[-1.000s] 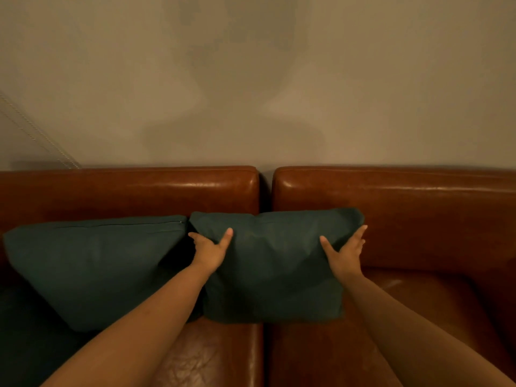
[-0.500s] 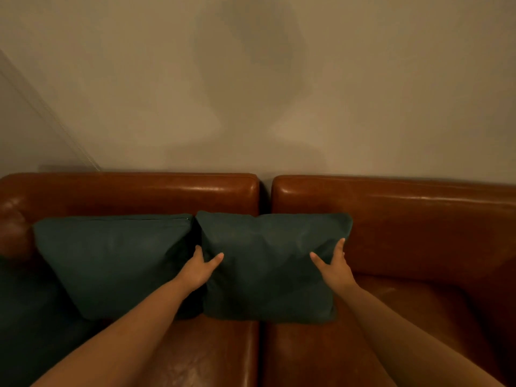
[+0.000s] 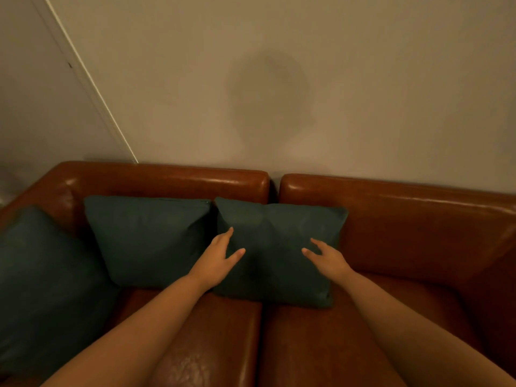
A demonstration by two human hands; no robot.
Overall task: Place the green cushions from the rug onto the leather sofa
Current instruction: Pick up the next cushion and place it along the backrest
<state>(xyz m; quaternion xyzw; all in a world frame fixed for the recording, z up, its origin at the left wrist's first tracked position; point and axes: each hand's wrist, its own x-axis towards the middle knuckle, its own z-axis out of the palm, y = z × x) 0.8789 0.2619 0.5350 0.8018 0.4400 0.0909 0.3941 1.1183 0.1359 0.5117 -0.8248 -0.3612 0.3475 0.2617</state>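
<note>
At your fingers (image 3: pixel 226 235): one green cushion (image 3: pixel 279 269), propped against the leather sofa (image 3: pixel 405 233) back. Your left hand (image 3: pixel 219 259) and right hand (image 3: pixel 329 256): released, spread. Second cushion (image 3: pixel 148 236) and third cushion (image 3: pixel 42 275): left of your fingers.

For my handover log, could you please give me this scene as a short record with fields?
sofa: leather sofa, against the wall
cushions: three green, all on the sofa: left cushion, middle cushion, right cushion
right cushion: leans on the backrest, across the seam
left hand: open, at the right cushion's left side
right hand: open, at its right side
contact: cannot tell
</note>
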